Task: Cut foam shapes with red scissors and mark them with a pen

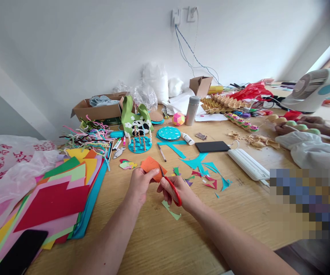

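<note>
Near the middle of the table my left hand pinches a piece of orange paper between thumb and fingers. My right hand is closed round red-handled scissors, whose blades meet the paper's right edge. Whether the blades are apart is hard to make out. A light green paper scrap lies just below my right hand. Beyond the hands rest small cut paper shapes, a pen and a round blue piece with upright sticks.
Stacked coloured paper and a black phone lie at left. Blue offcuts, a power bank-like black slab and a white power strip are right of centre. A steel bottle stands behind. Another person's hands hold an egg-carton strip at right.
</note>
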Available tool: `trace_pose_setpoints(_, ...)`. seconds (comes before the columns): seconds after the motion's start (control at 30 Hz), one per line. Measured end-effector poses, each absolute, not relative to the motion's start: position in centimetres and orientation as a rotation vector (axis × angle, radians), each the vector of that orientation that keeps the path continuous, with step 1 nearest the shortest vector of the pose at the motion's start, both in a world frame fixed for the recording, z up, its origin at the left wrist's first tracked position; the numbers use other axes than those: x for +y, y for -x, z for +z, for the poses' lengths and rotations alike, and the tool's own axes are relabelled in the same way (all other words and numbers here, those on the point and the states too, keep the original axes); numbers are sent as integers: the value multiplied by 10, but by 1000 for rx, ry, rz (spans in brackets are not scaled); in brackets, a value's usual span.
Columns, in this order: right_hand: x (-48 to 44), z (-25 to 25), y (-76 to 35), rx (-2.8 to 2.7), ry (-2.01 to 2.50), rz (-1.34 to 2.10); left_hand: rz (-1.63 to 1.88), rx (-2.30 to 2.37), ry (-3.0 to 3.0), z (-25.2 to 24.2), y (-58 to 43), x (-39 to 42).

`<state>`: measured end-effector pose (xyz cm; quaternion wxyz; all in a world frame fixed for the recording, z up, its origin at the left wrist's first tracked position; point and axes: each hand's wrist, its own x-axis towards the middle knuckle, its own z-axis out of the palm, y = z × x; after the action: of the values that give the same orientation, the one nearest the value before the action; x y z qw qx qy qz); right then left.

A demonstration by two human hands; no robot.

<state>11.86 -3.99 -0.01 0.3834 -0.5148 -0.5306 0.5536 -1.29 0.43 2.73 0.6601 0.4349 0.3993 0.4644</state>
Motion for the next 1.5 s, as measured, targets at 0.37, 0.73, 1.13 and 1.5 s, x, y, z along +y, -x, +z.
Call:
trace_pose_setpoints(0.37, -39, -2, -118, -1332, 1310, 1431, 1033, 881, -963, 27, 15, 4)
trace_pose_setpoints(0.73, -41, 0, -118, -1358, 1323, 1408, 1044, 896, -970, 25, 16, 7)
trace_pose_setpoints(1.13, -41, 1, -118, -1346, 1334, 1399, 1020, 880, -990, 25, 14, 5)
trace_pose_setpoints(1.5, -41, -1, -117, -1333, 1321, 1413, 1005, 866, -1000, 23, 15, 5)
